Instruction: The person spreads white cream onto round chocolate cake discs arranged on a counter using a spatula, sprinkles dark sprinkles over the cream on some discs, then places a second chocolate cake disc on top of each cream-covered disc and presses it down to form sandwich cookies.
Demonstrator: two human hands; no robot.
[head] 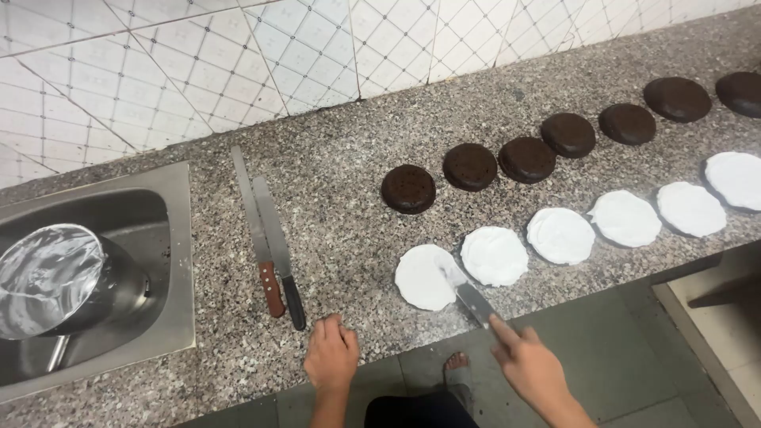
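Nearest the camera, the right hand [533, 366] pinches a palette knife [468, 295], its blade resting on the first white-iced round [426, 277] at the desk [341, 198] front edge. Left hand [331, 354] rests loosely curled on the desk edge, holding nothing. Five rounds in the front row appear iced; seven dark cake rounds [408, 189] behind remain bare. Sink [178, 261]: one steel bowl [59, 281], coated inside with white cream. Two spare knives [273, 261] lie beside it.
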